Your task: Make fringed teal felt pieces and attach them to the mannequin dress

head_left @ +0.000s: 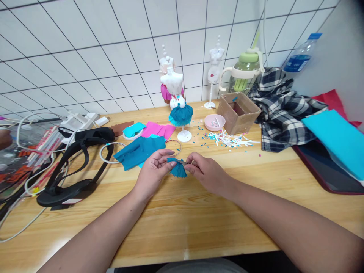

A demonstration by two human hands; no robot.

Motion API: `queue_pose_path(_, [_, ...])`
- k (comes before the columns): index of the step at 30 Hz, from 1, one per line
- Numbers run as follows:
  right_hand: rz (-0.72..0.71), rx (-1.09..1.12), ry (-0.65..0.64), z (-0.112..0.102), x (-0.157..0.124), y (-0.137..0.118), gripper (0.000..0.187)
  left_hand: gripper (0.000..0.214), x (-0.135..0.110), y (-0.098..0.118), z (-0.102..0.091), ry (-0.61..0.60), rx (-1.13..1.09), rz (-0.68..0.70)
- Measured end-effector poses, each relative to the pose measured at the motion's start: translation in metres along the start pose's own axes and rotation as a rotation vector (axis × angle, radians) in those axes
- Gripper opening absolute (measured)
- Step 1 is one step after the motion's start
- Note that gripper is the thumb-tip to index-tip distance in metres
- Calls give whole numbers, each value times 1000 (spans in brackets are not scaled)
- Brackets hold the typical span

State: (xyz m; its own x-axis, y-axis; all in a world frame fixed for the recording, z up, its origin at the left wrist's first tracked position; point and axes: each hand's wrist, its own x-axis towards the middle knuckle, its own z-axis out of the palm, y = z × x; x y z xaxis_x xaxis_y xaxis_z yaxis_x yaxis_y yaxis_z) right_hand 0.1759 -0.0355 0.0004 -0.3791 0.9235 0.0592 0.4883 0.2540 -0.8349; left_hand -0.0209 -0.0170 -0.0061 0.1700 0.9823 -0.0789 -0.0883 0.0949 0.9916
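Observation:
My left hand (155, 167) pinches the left edge of a small teal pleated piece of thin material (178, 170), which fans downward above the table. At the piece's upper right edge, my right hand (206, 170) is closed around slim metal tweezers (181, 162), their tips pointing left onto the pleats. Beyond the hands stands a small white dress form (171, 81) wearing a gathered teal skirt (181, 115). Folded teal sheets (139, 151) lie just beyond my left hand, beside pink sheets (159, 130).
At the back are another white dress form (216, 64), a cardboard box (240, 113), a pink dish (214, 127) and a lidded jug (244, 72). White paper scraps (233, 139) lie nearby. A black headset (76, 170) and cables occupy the left; plaid cloth (273, 113) lies right.

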Motion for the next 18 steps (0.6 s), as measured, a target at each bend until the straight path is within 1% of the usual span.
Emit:
queue_pose_path(8, [4,-30,-25,-4,0,-1,19,35,0,3,2,-17,-15,1])
queue_pose_path(14, [8,-63,-43,-4,-1,-2,21,42,-1,8,4,-39,46,-21])
queue_pose_path(18, [15,-68,-58,-7,-2,-4,23,48,-2,10,6,-24,74,5])
